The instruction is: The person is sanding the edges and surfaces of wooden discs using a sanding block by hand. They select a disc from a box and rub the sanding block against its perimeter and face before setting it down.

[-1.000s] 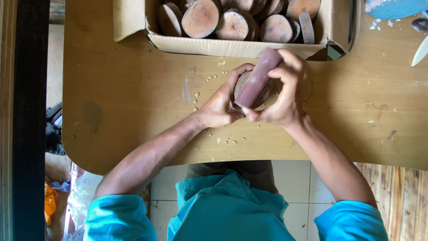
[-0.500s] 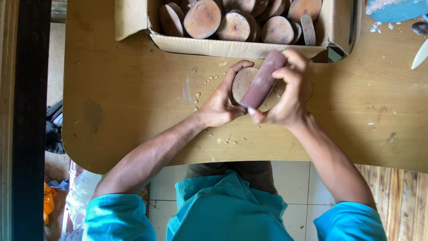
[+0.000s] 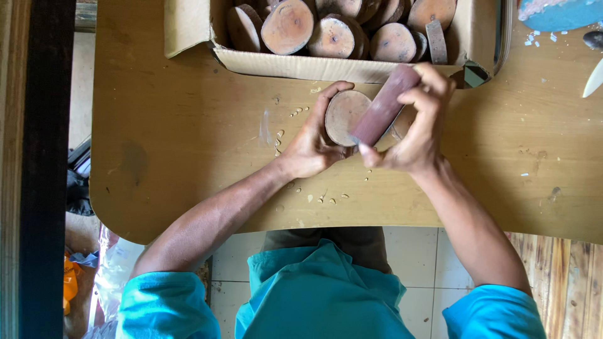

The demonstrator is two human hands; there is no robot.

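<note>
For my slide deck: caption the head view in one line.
Left hand steadies a wood disc on the table while the right hand presses a sanding block against it.

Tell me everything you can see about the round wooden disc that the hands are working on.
The wooden disc is a round slice of pale brown wood with a darker rim. It lies on the table before the cardboard box. The left hand grips its edge; the right hand presses a reddish-brown block across its right side.
</note>
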